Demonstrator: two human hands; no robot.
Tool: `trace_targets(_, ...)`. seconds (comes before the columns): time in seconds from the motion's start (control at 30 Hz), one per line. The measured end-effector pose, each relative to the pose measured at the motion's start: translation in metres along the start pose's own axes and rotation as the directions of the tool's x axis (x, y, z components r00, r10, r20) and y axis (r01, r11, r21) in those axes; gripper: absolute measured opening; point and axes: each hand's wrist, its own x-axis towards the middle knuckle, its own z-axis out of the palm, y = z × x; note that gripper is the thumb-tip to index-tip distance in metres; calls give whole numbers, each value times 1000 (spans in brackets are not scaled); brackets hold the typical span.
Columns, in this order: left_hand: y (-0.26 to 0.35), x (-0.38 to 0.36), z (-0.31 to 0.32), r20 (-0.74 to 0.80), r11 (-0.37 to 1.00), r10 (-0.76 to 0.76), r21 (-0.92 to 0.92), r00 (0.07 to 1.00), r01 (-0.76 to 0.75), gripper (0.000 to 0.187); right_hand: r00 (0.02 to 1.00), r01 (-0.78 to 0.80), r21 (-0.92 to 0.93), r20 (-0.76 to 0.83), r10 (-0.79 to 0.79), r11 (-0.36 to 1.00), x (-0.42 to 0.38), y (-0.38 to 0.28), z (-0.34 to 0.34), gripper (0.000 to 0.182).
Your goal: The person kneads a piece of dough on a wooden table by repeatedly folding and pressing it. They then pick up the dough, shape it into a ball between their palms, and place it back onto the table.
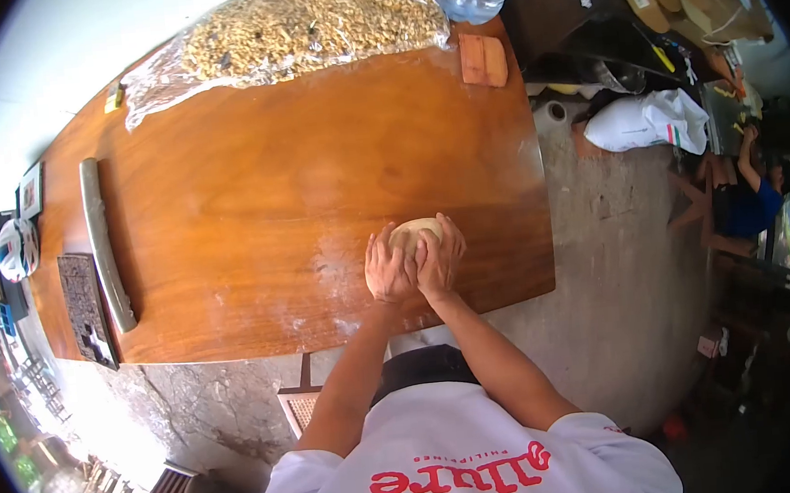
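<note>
One dough lump (421,226) bulges toward twelve o'clock between left hand (389,268) and right hand (439,259). Both hands' fingers curl around it.

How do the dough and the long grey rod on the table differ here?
The dough is a compact, rounded lump; the grey rod is long and narrow. The dough is pale cream, the grey rod darker. The left hand and right hand are both on the dough, while neither touches the grey rod. Both things rest on the wooden table.
</note>
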Motion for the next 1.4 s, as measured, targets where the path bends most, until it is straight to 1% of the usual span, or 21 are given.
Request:
trace_targets(0.07,-16,28,8,116,989,130,59,985,-138,40,998,60,-91,32,-58,994,25,8,11,32)
trace_targets(0.13,-24,52,17,198,994,56,81,979,-74,43,995,46,-106,97,-36,993,56,11,23,36)
trace_targets(0.4,-48,152,39,-18,963,-156,218,988,157,35,997,83,-23,6,-83,996,180,-4,85,21)
trace_targets(0.5,-53,162,44,-44,874,-440,206,897,439,38,977,-18,68,214,3,998,214,-11,79,15)
trace_targets(0.57,-36,159,44,-53,811,-548,212,835,546,42,717,-191,148,696,35,970,242,-11,66,16)
trace_targets(0.6,-25,160,42,-56,722,-666,203,743,662,47,734,-184,159,678,28,970,252,1,66,16)
trace_targets(0.63,-17,156,37,-12,684,-716,186,698,705,51,760,-503,507,645,79,700,254,21,73,18)
trace_targets(0.67,-14,144,35,28,659,-741,224,671,718,54,757,-652,725,640,131,224,250,38,77,21)
trace_targets(0.7,-14,127,36,63,630,-767,263,638,731,58,764,-642,733,634,116,223,242,53,76,21)
trace_targets(0.77,-5,92,31,137,590,-806,265,576,762,63,981,-157,602,190,51,783,227,76,76,23)
trace_targets(0.83,-4,58,34,151,505,-861,137,486,852,59,910,97,546,289,-296,832,189,82,67,21)
trace_targets(0.87,-9,45,36,181,442,-885,45,428,896,57,930,162,461,226,-292,873,166,71,61,20)
trace_targets(0.97,-18,31,10,266,535,-831,143,488,833,50,960,118,459,174,-219,880,116,40,30,22)
trace_targets(1.03,-17,40,-8,107,650,-760,96,642,754,43,973,80,513,147,-179,855,81,27,3,25)
trace_targets(1.13,-8,72,-13,70,786,-598,-143,799,601,41,926,310,309,116,-359,899,32,15,-39,39)
trace_targets(1.2,3,90,-11,21,932,-247,-268,969,243,39,910,338,197,180,-373,920,12,6,-55,36)
trace_targets(1.23,9,89,-13,11,928,-240,-291,971,233,39,907,355,175,175,-384,918,8,4,-60,36)
trace_targets(1.3,15,94,-13,523,959,-279,108,805,262,40,888,268,202,326,-323,942,15,-1,-68,29)
trace_targets(1.33,17,93,-13,511,965,-257,87,820,248,40,890,288,185,310,-334,940,28,-3,-71,29)
trace_targets(1.37,13,82,-8,442,974,-219,46,870,222,40,902,-133,284,431,-3,950,43,-7,-76,26)
trace_targets(1.4,15,72,-10,371,981,-185,12,910,194,39,764,-537,318,576,291,781,50,-6,-75,23)
